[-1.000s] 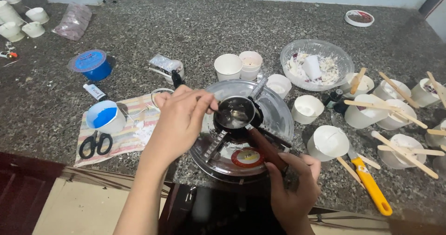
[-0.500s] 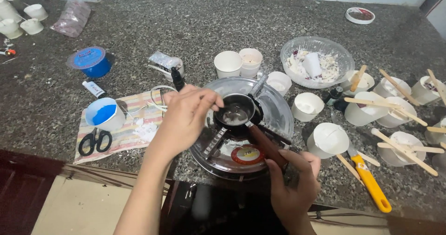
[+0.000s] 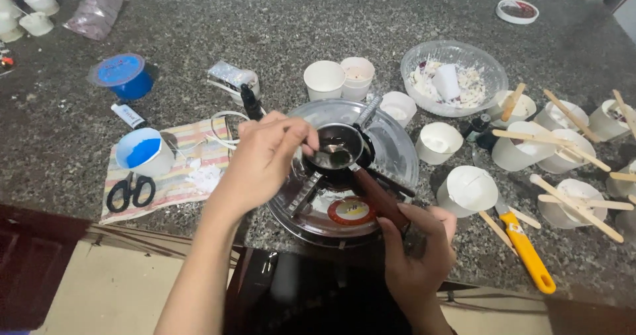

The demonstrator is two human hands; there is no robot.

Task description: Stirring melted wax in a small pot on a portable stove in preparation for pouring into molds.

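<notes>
You work in a home kitchen: speckled granite bench [image 3: 331, 23], small gas stove [image 3: 344, 176] at its front edge, paper cups [image 3: 464, 189] right of the stove.

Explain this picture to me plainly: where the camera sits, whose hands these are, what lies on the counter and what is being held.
The camera is worn on a person's head and looks down at their own two bare hands over a speckled stone counter. The right hand grips the reddish handle of a small dark pan that sits on a round portable stove. The left hand holds a small spoon dipped into the pan. Around them lie many white cups, some with wooden sticks across them, a clear bowl of white pieces, a yellow-handled knife, black scissors on a striped cloth, and a blue lid.
</notes>
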